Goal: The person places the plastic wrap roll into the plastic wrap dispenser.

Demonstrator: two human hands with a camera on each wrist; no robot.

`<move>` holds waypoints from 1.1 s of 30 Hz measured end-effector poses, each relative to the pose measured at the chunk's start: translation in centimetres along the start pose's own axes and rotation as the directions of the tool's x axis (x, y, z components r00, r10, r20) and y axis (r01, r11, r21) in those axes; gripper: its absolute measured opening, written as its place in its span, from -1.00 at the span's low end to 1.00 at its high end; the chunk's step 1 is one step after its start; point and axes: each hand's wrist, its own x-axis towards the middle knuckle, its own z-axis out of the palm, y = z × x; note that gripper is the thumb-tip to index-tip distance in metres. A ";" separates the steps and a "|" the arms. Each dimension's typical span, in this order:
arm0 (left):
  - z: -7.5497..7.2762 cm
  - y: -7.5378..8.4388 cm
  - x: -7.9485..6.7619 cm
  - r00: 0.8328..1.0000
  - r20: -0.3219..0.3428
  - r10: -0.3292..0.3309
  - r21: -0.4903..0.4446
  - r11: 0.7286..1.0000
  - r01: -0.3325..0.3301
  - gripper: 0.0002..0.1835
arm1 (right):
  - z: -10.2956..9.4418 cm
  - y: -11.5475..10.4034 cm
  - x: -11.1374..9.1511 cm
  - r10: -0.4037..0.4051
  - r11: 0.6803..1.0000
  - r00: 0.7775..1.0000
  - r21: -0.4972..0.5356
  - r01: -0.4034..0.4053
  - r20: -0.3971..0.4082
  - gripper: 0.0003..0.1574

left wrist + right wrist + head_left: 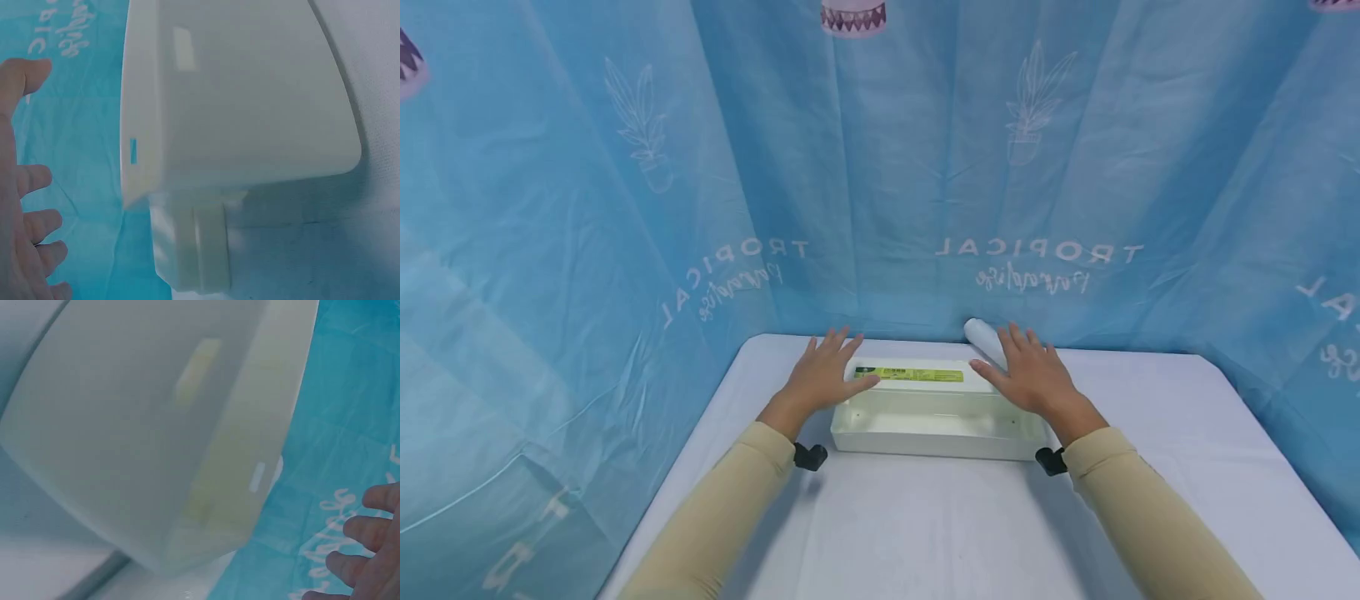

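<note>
A long white plastic bin (928,446) stands on the table with its open side up and nothing visible inside. Along its back lies a white surface carrying a yellow-green printed label (910,374). My left hand (822,379) hovers at the bin's left end, fingers spread and pointing away from me. At the other end, my right hand (1033,379) is likewise spread, close to a white cylinder (985,342). Neither hand grips anything. In the left wrist view, a smaller white piece (190,244) shows beyond the bin's side wall (256,94). The right wrist view shows the opposite end wall (137,412).
A white cloth covers the table (895,533). Blue printed curtains (910,183) hang close behind its back edge and along both sides. The cylinder leans at the back edge, near the curtain. Black wrist mounts (810,457) sit under the sleeves.
</note>
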 end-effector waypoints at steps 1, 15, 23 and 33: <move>0.2 -0.2 0.0 1.000 -0.008 -0.013 -0.019 1.000 0.012 0.06 | 0.1 0.2 0.0 0.008 1.000 1.000 0.012 -0.008 0.001 0.41; 1.2 -3.3 -0.1 0.978 0.007 -0.207 -0.341 0.919 0.197 0.10 | -0.4 2.6 -0.2 0.145 0.970 0.989 0.197 -0.144 0.012 0.37; 1.9 -4.5 -0.5 0.969 0.019 -0.246 -0.465 0.856 0.227 0.07 | 0.1 4.0 -0.5 0.169 0.959 0.985 0.228 -0.169 0.020 0.37; 3.1 -5.1 -0.7 0.950 0.076 -0.304 -0.551 0.781 0.294 -0.03 | 0.8 5.4 -1.2 0.214 0.935 0.975 0.276 -0.222 0.060 0.40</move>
